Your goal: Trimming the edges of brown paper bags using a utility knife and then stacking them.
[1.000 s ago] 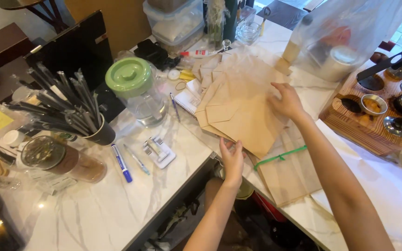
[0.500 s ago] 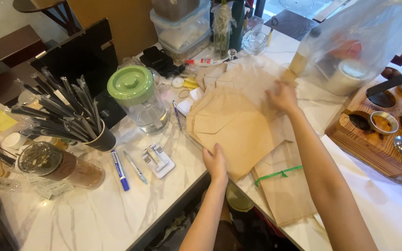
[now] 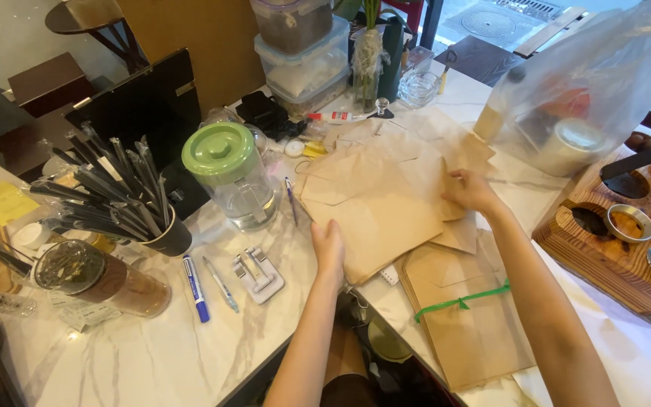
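Beside green-lidded jar, straws in cup

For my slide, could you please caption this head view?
Both hands, left hand and right hand, square a stack of brown paper bags on a marble counter.

Two hands, left and right; two pens; one green-lidded jar; three stacked tubs.

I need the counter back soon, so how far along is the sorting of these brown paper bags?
Looks done: one bundle of bags lies near the counter edge, tied with a green band. In hand: the left hand and right hand press the sides of a loose stack of paper bags, squaring it. Left: that stack has no band, and more loose bags lie behind it.
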